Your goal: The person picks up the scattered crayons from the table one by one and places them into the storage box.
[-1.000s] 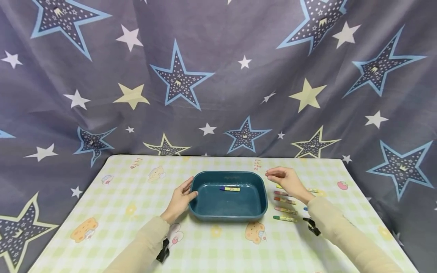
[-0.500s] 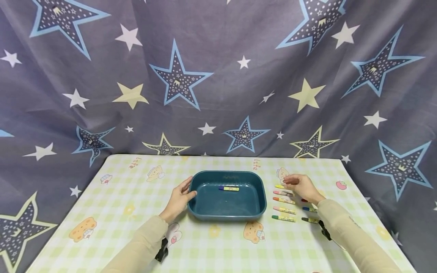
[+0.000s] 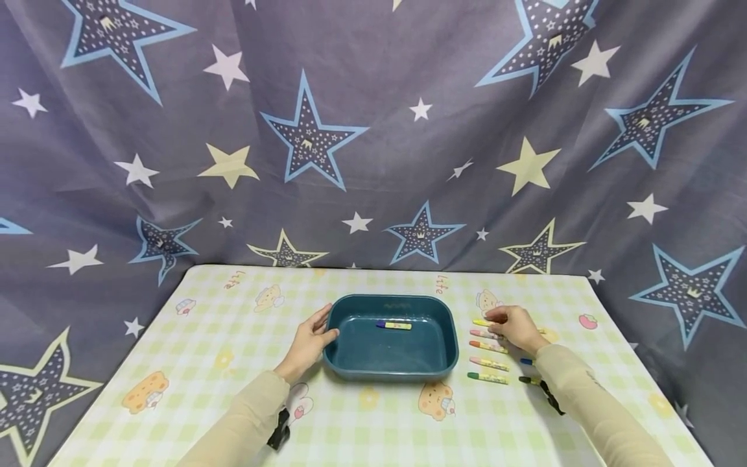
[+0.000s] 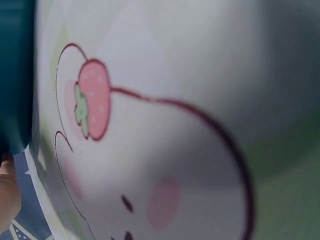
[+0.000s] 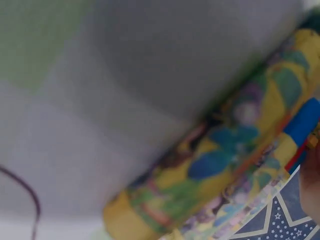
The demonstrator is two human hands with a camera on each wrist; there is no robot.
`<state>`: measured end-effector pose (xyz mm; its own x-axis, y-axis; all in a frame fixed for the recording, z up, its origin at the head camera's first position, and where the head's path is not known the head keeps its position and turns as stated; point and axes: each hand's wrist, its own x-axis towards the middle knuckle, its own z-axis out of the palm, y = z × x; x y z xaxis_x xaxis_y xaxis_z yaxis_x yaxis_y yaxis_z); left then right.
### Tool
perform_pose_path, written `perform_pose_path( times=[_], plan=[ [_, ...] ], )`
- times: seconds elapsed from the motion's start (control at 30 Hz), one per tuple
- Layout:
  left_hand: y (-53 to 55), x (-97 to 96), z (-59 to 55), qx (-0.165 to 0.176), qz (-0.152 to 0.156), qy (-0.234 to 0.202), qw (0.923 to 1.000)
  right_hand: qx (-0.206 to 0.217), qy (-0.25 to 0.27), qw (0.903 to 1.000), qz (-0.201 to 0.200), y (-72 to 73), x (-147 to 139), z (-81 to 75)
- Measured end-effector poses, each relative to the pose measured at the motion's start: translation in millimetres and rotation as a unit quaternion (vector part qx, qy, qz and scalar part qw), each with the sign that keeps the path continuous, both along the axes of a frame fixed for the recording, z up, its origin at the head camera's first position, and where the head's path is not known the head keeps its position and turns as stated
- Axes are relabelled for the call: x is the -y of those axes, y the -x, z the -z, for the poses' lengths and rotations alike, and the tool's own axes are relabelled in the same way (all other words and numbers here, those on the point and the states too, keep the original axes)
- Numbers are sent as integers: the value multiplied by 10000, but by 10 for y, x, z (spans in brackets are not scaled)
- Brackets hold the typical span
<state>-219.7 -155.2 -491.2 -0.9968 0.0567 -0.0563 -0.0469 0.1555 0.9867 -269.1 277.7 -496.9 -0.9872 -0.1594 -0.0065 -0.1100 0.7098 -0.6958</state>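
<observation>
A dark teal rectangular tub (image 3: 391,374) stands mid-table with a purple-tipped crayon (image 3: 398,325) lying in it. My left hand (image 3: 309,342) holds the tub's left wall, its thumb at the rim. To the tub's right lies a column of crayons: yellow (image 3: 481,322), light pink, orange (image 3: 489,347), peach (image 3: 489,364) and green (image 3: 487,377). My right hand (image 3: 516,327) is down at the yellow crayon, fingers bent around its middle; whether they grip it is hidden. In the right wrist view, a yellow-wrapped crayon (image 5: 215,150) lies close to the camera, a blue-tipped one (image 5: 302,120) beyond it.
A second column of crayons, with a black-tipped one (image 3: 530,380) and a blue-tipped one (image 3: 527,361), is partly covered by my right sleeve (image 3: 595,402). The checked tablecloth (image 3: 350,428) ends at a star-patterned curtain (image 3: 373,162) behind.
My right hand has moved from beside the tub's right rim to the right, then down to the yellow crayon. The left hand and tub stay in place.
</observation>
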Motion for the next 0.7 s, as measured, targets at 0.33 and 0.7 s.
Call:
perform_pose_path(
  times=[0.33, 0.7],
  plan=[
    [-21, 18, 22, 7, -39, 22, 10000, -75, -227, 9995, 210, -8, 31, -3],
    [12, -9, 17, -48, -23, 84, 10000, -88, 277, 9993, 235, 22, 42, -135]
  ],
)
